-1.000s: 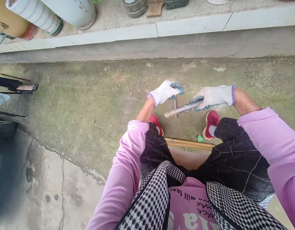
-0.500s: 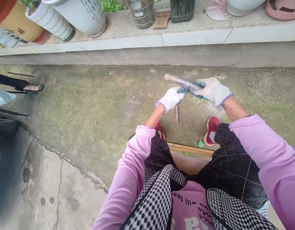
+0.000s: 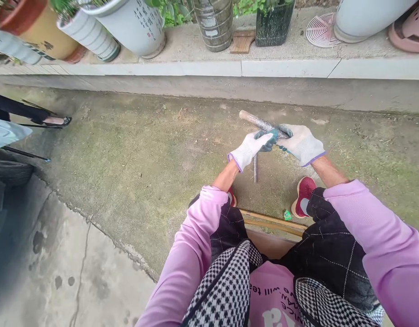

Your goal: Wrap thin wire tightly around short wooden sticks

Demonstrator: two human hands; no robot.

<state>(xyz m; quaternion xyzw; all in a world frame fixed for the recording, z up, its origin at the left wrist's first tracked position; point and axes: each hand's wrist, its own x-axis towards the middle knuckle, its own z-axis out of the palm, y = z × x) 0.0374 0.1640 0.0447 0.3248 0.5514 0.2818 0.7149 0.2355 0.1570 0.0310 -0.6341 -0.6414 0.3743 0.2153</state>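
A short, thick stick (image 3: 252, 119) with a pale bare end and shiny silvery wrapping over its middle is held out above the ground. My right hand (image 3: 299, 143), in a white glove with a dark teal palm, is closed round its right end. From the lower left, my left hand (image 3: 257, 146), gloved alike, has its fingers closed on the wrapped part, close beside my right fingers. Both sets of fingertips are partly hidden. A thinner greyish rod (image 3: 255, 169) shows below my left hand; its upper end is hidden by the glove.
Potted plants, including a white pot (image 3: 130, 27), line a tiled ledge (image 3: 209, 69) ahead. Between my red shoes lie a green scrap (image 3: 287, 215) and wooden strips (image 3: 270, 218) of what I sit on. Another person's foot (image 3: 57, 121) is at left, near a dark tyre (image 3: 12, 171).
My left fingers have shifted up and right over the wrapped part, closer to my right hand. My right hand keeps its hold. The whole view has moved slightly.
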